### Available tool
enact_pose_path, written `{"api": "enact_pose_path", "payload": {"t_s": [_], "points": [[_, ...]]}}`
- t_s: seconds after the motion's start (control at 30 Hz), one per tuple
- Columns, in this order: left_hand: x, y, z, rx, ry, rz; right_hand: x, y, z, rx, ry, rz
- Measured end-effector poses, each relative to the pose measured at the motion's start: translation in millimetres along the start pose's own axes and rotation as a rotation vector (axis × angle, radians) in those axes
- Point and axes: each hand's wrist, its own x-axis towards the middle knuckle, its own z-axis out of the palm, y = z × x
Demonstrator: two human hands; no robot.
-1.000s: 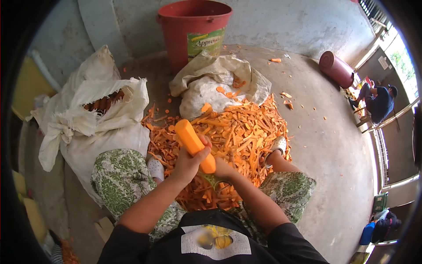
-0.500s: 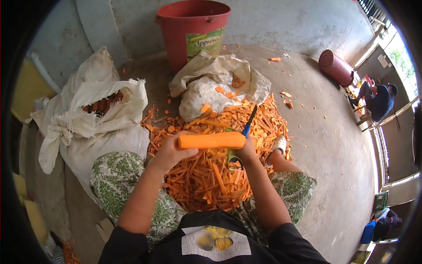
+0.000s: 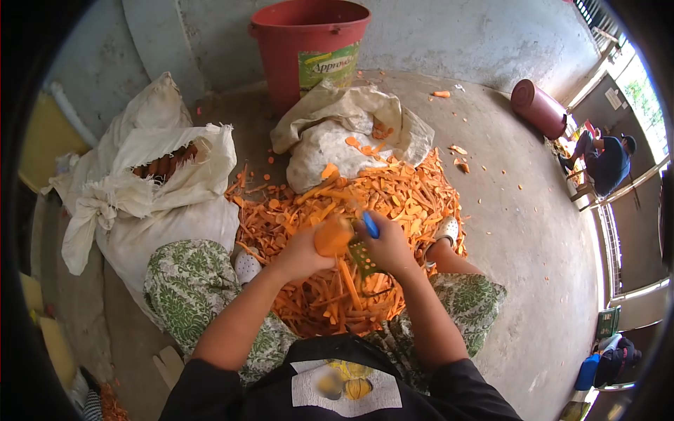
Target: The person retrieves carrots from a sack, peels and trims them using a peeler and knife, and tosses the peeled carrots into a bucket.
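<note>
My left hand (image 3: 303, 254) is closed around a peeled orange carrot (image 3: 334, 236), whose thick end points toward me and is smeared by motion. Close beside it, my right hand (image 3: 390, 247) grips a knife by its blue handle (image 3: 371, 224); the blade is too blurred to make out. A green peeler (image 3: 364, 259), with a loop at its lower end, hangs from the same hand. Both hands are above a large heap of carrot peelings and trimmings (image 3: 309, 298) on the floor between my legs.
A white sack (image 3: 186, 189) of unpeeled carrots lies at left. Behind the heap are a crumpled sack (image 3: 319, 158) and a red bin (image 3: 281, 59). At far right, a seated person (image 3: 609, 165) is near a tipped maroon container (image 3: 537, 109).
The carrot has swung from lying crosswise between both hands to pointing away from my right hand's grip, held by the left alone. The knife has turned and its blade is blurred.
</note>
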Motion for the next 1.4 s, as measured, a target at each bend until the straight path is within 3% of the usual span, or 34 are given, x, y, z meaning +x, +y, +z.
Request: {"api": "enact_pose_path", "payload": {"t_s": [0.07, 0.17, 0.4, 0.6, 0.67, 0.8, 0.87, 0.9, 0.97, 1.07, 1.17, 1.33, 1.4], "points": [[6, -8, -10, -0.083, 0.064, 0.100, -5, 11, -7, -0.244, -0.150, -0.156], [2, 3, -12, 0.013, 0.028, 0.079, -9, 6, -7, -0.316, -0.136, -0.104], [2, -2, -6, -0.038, 0.035, 0.106, -7, 9, -3, -0.270, -0.183, -0.138], [-4, 6, -8, 0.062, 0.076, 0.178, -7, 12, 2, -0.163, -0.196, -0.135], [-7, 11, -12, 0.246, 0.118, 0.190, -6, 16, 6, -0.225, -0.219, -0.118], [-12, 16, -10, 0.239, 0.082, 0.167, 2, 34, 15, -0.197, -0.212, -0.163], [-19, 27, 9, -0.030, -0.341, 0.484, 28, 87, 33, -0.059, -0.178, -0.099], [-26, 43, 19, -0.008, -0.401, 0.520, 37, 111, 44, -0.068, -0.057, -0.295], [-20, 43, 19, -0.008, -0.375, 0.377, 40, 107, 42, -0.168, -0.231, 0.180], [-12, 22, 1, 0.026, -0.281, 0.294, 37, 126, 62, -0.273, -0.370, 0.340], [-13, 28, -1, -0.095, -0.156, 0.221, 34, 146, 77, -0.300, -0.435, 0.054], [-7, 17, 1, 0.083, -0.076, 0.170, 31, 117, 44, -0.348, -0.380, 0.169], [-7, 6, -4, 0.378, -0.389, -0.030, 34, 95, 14, -0.415, -0.323, 0.294]]}}
